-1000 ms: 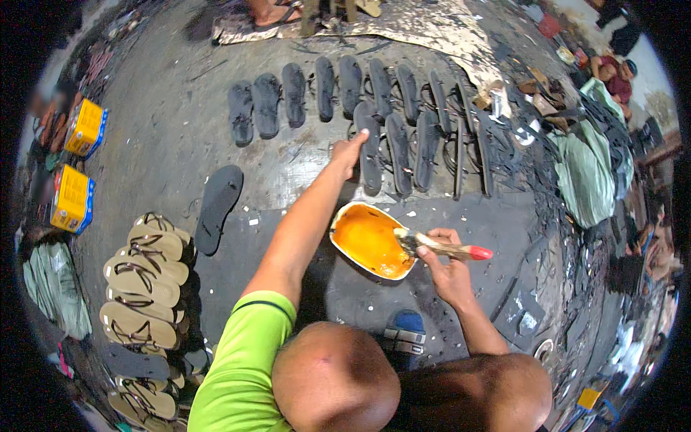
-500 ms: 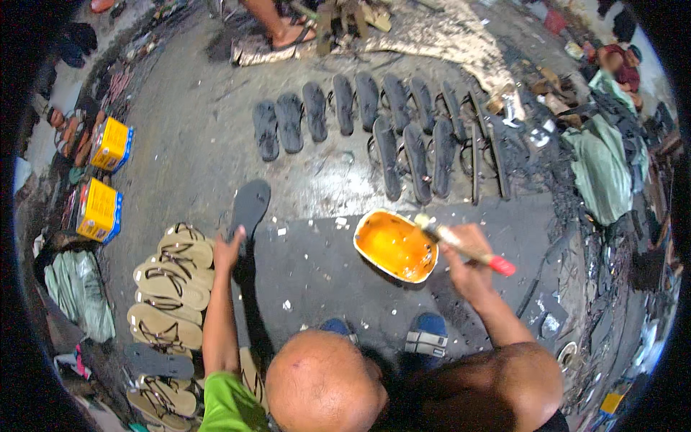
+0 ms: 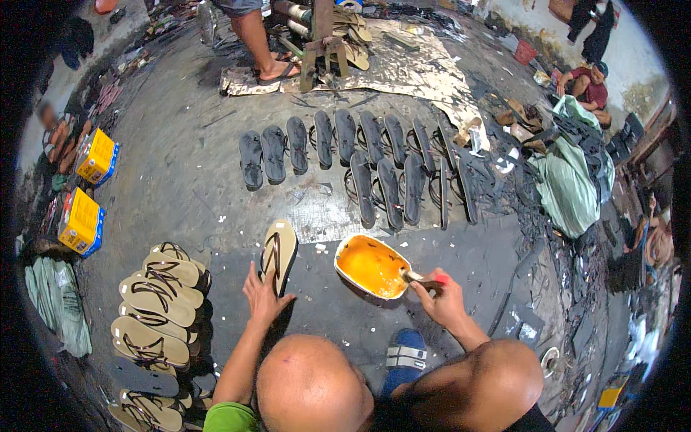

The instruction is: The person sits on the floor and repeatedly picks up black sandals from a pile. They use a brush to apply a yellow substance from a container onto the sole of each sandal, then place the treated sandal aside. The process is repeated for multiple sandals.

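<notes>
Tub [image 3: 358, 286] as landmark: brush [image 3: 422, 281] has its tip in the tub's right end, handle in the right hand [image 3: 445, 299] just right of it; lone sandal [image 3: 282, 248] left of the tub, left hand [image 3: 266, 299] at its near end; foot [image 3: 407, 353] before the tub. Farther left of the tub, overlapping sandals [image 3: 155, 299], then two boxes [image 3: 90, 187]; behind it, near sandal row [image 3: 389, 194], far row [image 3: 344, 137], then sheet [image 3: 425, 65] under stand [image 3: 318, 61]; sack [image 3: 576, 191] right and behind.
</notes>
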{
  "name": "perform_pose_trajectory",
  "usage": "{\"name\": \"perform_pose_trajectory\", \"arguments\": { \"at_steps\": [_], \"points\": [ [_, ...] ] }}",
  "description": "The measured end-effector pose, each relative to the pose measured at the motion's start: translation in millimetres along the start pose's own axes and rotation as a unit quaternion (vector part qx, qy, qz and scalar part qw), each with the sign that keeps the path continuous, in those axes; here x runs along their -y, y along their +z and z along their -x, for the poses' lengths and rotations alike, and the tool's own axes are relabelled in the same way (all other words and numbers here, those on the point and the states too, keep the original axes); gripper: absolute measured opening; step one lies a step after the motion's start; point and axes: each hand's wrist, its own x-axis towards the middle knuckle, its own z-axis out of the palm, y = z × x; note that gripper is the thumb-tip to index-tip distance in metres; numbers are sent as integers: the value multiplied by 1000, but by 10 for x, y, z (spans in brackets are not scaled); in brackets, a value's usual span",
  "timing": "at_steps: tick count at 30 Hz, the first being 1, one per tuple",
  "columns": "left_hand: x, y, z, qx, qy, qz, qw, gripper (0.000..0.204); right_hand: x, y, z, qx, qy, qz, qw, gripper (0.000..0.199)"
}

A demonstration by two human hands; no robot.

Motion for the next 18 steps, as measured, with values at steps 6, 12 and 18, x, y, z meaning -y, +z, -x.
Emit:
{"name": "perform_pose_trajectory", "arguments": {
  "at_steps": [6, 12, 18],
  "points": [
    [185, 461, -655, -21, -69, 266, 961, 84, -174, 150, 87, 71, 57, 69, 993, 26],
    [-100, -248, -856, 27, -186, 695, 694, 54, -63, -89, 258, 143, 102, 95, 980, 35],
    [-916, -1258, -988, 111, -100, 852, 502, 63, -213, -79, 185, 106, 156, -141, 972, 37]
  ]
}}
